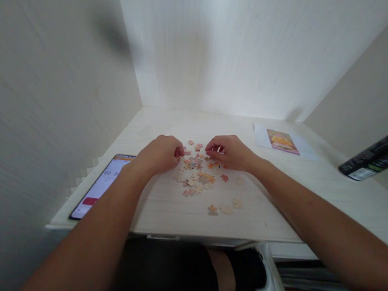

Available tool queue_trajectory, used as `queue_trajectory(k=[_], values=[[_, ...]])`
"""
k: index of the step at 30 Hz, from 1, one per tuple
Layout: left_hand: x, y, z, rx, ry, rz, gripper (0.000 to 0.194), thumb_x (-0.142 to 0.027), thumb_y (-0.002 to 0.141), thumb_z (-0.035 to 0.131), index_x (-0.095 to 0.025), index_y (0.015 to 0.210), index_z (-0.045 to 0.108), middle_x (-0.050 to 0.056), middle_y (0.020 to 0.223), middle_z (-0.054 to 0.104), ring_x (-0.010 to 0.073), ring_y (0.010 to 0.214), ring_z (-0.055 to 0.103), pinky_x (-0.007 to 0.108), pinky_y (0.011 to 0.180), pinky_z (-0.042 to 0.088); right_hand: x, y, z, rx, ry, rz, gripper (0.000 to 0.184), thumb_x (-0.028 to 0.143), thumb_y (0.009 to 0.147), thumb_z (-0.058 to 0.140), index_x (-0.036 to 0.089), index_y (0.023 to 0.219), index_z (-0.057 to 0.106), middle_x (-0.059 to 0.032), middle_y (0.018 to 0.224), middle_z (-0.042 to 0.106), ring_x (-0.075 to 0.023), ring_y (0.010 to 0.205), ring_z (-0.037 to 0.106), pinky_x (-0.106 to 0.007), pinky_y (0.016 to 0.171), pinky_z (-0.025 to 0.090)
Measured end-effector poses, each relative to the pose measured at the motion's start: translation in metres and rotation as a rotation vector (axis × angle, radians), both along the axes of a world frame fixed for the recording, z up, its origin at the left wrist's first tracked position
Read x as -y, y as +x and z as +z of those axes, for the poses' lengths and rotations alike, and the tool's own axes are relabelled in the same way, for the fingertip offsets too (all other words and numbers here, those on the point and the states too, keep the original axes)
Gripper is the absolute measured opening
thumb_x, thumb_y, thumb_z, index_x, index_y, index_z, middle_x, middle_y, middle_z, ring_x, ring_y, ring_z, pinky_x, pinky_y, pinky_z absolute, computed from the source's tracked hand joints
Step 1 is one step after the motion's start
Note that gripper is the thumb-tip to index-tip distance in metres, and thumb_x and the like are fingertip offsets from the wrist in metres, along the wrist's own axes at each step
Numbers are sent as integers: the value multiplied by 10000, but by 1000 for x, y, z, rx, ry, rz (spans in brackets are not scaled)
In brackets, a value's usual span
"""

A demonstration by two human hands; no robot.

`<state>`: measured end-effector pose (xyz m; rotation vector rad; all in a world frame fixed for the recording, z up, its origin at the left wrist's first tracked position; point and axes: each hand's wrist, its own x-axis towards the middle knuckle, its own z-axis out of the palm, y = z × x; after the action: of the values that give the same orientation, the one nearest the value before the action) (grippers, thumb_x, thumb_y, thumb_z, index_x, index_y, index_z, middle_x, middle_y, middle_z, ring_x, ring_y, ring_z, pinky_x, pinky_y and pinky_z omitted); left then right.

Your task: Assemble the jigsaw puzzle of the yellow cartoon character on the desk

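Observation:
A loose pile of jigsaw puzzle pieces [199, 178] lies on the white tabletop, mostly pale, with pink, orange and grey among them. My left hand [166, 153] rests at the pile's upper left edge, its fingers curled closed. Opposite it, at the upper right edge, my right hand [230, 152] holds thumb and fingertips pinched together just over the pieces. Whatever either pinch contains is too small or hidden to make out. Closer to me, three pieces lie apart in a row, among them a grey and orange puzzle piece [212, 210].
At the left, partly behind my left forearm, lies a phone [92, 194] showing a timer. A printed picture [282, 141] of a yellow figure lies on paper at the right. Beyond it is a dark can [382, 156]. White panels [199, 40] enclose the tabletop [183, 216].

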<state>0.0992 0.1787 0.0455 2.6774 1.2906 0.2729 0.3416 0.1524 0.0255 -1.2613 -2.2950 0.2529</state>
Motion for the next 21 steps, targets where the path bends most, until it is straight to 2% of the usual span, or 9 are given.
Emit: queue_trajectory(k=[9, 12, 17, 21], values=[[2, 0, 6, -64, -20, 14, 280, -123, 641, 519, -224, 775, 743, 40, 751, 718, 180, 707, 622, 294, 662, 429, 1, -1, 2, 5, 12, 7, 132, 190, 840, 573, 160, 855, 701, -44, 815, 702, -120, 682, 598, -249, 649, 471], [6, 0, 7, -85, -68, -5, 281, -103, 632, 526, -229, 759, 743, 25, 737, 717, 159, 678, 614, 272, 639, 423, 2, -2, 3, 8, 8, 5, 130, 179, 834, 575, 157, 860, 701, -44, 808, 700, -120, 681, 596, -252, 653, 468], [7, -5, 14, -79, -115, 4, 346, -84, 644, 538, -213, 901, 731, 17, 796, 721, 135, 698, 614, 240, 635, 424, 3, -2, 4, 14, 1, 4, 136, 199, 843, 573, 156, 861, 700, -45, 813, 697, -119, 679, 590, -256, 659, 465], [2, -12, 18, -59, -145, 80, 374, -70, 630, 547, -206, 936, 714, 7, 816, 717, 123, 712, 617, 222, 631, 423, 3, -2, 3, 6, 2, 12, 138, 195, 845, 570, 153, 858, 701, -43, 813, 695, -117, 690, 592, -253, 664, 462]])
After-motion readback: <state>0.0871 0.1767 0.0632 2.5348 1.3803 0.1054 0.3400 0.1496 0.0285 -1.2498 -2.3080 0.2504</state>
